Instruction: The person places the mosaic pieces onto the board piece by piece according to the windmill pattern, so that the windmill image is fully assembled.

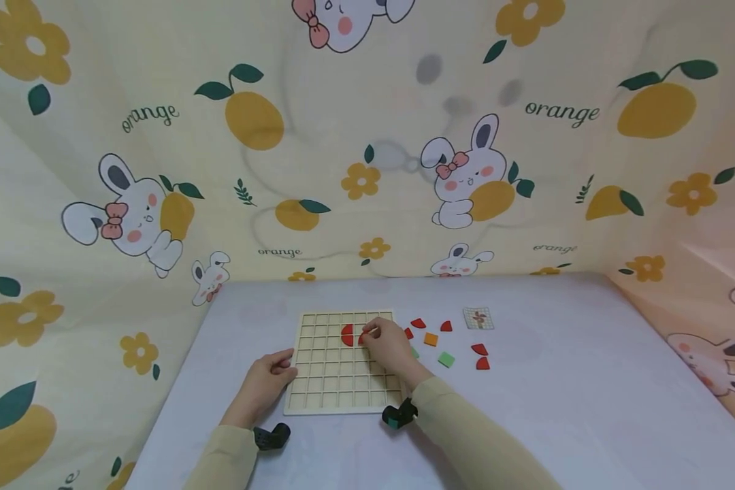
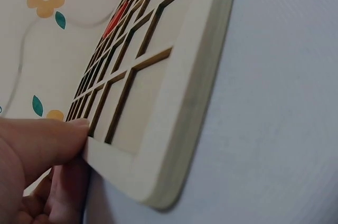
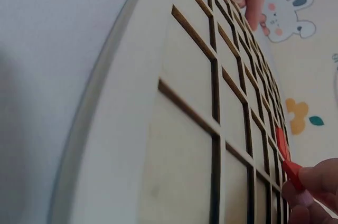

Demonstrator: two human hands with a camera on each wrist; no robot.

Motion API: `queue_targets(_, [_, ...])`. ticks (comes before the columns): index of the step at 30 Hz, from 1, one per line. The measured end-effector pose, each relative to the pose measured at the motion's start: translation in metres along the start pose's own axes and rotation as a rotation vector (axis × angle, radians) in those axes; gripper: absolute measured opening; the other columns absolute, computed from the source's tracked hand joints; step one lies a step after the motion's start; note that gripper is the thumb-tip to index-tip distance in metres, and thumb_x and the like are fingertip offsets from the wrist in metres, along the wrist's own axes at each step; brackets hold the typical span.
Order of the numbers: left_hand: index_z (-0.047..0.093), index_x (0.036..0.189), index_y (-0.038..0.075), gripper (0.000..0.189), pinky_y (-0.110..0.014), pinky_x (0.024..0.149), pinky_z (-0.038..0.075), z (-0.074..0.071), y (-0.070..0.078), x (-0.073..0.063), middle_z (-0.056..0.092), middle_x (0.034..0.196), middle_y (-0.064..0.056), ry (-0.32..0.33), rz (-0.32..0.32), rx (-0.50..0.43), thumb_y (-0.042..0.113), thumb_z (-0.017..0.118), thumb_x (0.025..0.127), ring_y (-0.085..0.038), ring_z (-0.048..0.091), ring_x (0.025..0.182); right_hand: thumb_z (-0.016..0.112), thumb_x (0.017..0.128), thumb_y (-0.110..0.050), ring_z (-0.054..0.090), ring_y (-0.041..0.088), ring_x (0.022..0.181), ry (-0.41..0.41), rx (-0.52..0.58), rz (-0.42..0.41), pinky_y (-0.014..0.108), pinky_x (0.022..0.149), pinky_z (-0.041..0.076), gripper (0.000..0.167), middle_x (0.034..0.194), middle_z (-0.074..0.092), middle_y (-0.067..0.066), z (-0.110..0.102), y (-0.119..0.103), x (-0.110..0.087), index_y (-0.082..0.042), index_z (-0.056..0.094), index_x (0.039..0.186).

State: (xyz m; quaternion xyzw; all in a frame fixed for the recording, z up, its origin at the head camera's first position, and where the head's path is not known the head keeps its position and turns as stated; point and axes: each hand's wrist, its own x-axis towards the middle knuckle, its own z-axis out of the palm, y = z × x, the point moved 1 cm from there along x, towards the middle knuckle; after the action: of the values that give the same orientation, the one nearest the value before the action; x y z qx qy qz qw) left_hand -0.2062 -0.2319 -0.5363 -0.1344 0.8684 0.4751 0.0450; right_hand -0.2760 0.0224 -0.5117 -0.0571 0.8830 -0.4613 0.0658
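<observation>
A pale wooden grid board (image 1: 324, 401) lies flat on the table, divided by thin ridges into square cells. My left hand (image 1: 262, 381) grips its left edge; in the left wrist view the thumb presses on the rim and the other fingers fold beside it. Over the upper right part of the grid, my right hand (image 1: 390, 346) pinches a red quarter-circle tile (image 3: 293, 174) between thumb and fingers. Directly left of those fingertips, red quarter-circle tiles (image 1: 347, 335) sit in adjacent cells, one above the other.
Right of the board, several loose red tiles (image 1: 446, 327) lie scattered with an orange square tile (image 1: 431, 339) and green square tiles (image 1: 446, 359). Farther back is a small pattern card (image 1: 479, 318) with a pinwheel picture. A printed cloth (image 1: 367, 252) hangs behind the table.
</observation>
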Motion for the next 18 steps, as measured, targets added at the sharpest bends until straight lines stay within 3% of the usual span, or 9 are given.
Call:
queue_targets(12, [0.055,0.137,0.010,0.049,-0.033,0.078,0.045,0.001,-0.001,0.001,0.056,0.109,-0.006,0.006,0.009,0.012,0.016,0.068,0.090,-0.020,0.051,0.094,0.066,0.092,-0.020,0.053,0.015,0.071,0.071,-0.116,-0.029,0.030,0.063,0.045,0.007,0.081,0.060,-0.006,0.012,-0.003,0.002,-0.015,0.069,0.096])
queue_targets(18, [0.055,0.137,0.010,0.049,-0.032,0.077,0.045,0.001,-0.002,0.002,0.056,0.108,-0.006,0.006,0.010,0.008,0.015,0.068,0.090,-0.020,0.051,0.094,0.066,0.092,-0.020,0.054,0.016,0.070,0.067,-0.132,-0.014,0.031,0.062,0.045,0.006,0.079,0.060,-0.004,0.012,-0.004,0.001,-0.014,0.065,0.094])
